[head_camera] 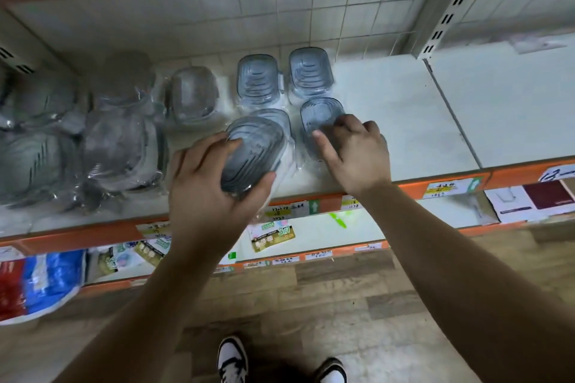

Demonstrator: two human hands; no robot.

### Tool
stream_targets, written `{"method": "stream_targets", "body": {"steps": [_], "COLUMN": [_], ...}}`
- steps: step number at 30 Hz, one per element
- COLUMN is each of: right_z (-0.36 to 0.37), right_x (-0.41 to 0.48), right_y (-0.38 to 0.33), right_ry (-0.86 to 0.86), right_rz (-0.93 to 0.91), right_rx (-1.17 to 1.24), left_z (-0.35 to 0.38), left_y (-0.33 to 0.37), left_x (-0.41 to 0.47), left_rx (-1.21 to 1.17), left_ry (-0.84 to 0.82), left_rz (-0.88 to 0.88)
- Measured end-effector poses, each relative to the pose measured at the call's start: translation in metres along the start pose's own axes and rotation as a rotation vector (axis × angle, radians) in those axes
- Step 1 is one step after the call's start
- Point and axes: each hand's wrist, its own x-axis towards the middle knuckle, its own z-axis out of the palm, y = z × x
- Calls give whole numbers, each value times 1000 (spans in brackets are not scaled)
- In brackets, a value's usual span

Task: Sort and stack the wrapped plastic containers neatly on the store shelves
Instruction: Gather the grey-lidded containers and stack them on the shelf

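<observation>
The left hand [214,183] gripped a tilted container [253,155] by its near end, thumb on one side and fingers on the other, over the front edge of the shelf [404,118]. The right hand [354,152] curled its fingers over the front container [320,116], which lay flat just beside it, near that edge. Another container [277,116] lay partly under the tilted one. Two back containers [258,78] sat side by side near the rear edge. Clear wrapped ones [118,134] were heaped toward the shelf's left end. Price tags [441,190] lined the orange front edge.
</observation>
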Motion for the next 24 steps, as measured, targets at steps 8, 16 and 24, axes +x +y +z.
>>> {"method": "stream_targets", "body": {"steps": [8,16,24], "right_z": [9,24,28], "right_x": [-41,-49,-50], "right_y": [47,66,66], "right_ry": [40,69,111], "right_rz": [23,-42,-100], "right_rx": [267,183,122], "left_z": [22,73,106], "left_y": [-11,-19,-1], "left_x": [53,131,182], "left_rx": [-2,150,445], "left_ry": [58,76,51], "left_rz": [-22,-82,-153]}}
